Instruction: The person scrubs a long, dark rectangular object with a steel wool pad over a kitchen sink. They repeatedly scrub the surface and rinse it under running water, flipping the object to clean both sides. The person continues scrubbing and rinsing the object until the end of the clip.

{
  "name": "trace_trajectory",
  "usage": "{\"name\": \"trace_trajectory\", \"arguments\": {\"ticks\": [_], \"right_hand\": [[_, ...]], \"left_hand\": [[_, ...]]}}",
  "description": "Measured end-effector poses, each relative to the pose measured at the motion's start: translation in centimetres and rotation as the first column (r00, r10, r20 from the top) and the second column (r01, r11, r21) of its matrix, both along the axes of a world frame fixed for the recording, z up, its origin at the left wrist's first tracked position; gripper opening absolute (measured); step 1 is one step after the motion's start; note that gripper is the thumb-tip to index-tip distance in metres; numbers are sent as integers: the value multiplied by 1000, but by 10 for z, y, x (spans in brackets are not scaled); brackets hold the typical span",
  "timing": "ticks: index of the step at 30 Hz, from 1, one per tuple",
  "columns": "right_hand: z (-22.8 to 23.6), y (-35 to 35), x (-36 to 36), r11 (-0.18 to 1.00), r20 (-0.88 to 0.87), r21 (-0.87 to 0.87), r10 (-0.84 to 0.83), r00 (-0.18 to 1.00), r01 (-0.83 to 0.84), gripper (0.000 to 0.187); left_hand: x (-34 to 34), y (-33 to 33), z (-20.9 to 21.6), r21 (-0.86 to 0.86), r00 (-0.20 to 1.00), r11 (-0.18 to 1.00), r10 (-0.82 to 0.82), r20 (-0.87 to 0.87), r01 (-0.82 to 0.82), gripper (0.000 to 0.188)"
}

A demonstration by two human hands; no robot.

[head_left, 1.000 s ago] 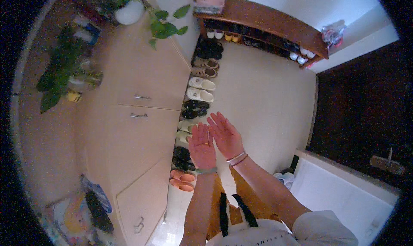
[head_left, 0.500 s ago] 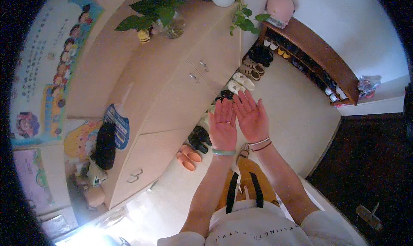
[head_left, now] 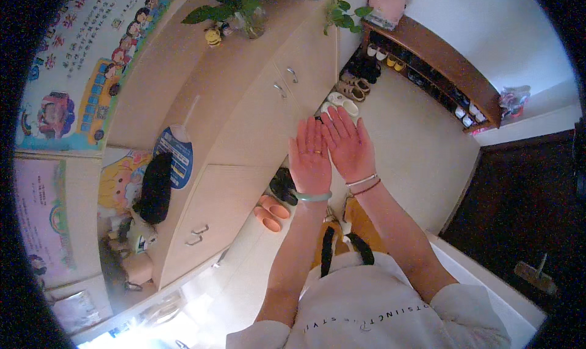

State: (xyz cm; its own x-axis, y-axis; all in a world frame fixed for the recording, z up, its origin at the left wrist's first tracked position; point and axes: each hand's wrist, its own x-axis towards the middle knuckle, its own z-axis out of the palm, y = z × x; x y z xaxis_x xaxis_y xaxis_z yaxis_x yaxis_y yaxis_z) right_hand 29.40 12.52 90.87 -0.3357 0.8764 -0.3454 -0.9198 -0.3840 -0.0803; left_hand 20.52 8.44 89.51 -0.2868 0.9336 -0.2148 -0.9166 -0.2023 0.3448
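Note:
Both my hands are raised side by side in front of me, palms up and bare. My left hand (head_left: 311, 159) lies flat with its fingers stretched out, a ring on one finger and a pale green bangle (head_left: 315, 197) at the wrist. My right hand (head_left: 350, 147) is likewise flat and holds nothing; a white bracelet and a dark red one circle its wrist. The inner edges of the hands meet or nearly meet at the fingers. Beyond the fingertips, partly hidden, are white clogs (head_left: 343, 103) on the floor.
A long beige cabinet (head_left: 244, 123) with metal handles runs along the left, topped by a leafy plant (head_left: 238, 4). Orange slippers (head_left: 271, 211) and black shoes (head_left: 283, 186) line its foot. At the far right stand a brown shoe rack (head_left: 439, 50) with a pink helmet (head_left: 387, 6) and a dark door (head_left: 506, 202).
My hands remain open, palms up, and sit slightly higher and further left in the picture. The view has shifted a little; the cabinet and shoes keep their places.

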Motion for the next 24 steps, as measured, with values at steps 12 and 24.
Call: {"name": "trace_trajectory", "arguments": {"ticks": [12,24], "right_hand": [[6,69,2,999,43,26,29,999,-30,54],[17,168,21,992,59,25,120,991,-122,52]], "left_hand": [[5,70,7,-23,1000,999,28,-10,-28,54],[22,161,13,7,996,997,77,-52,-76,54]]}}
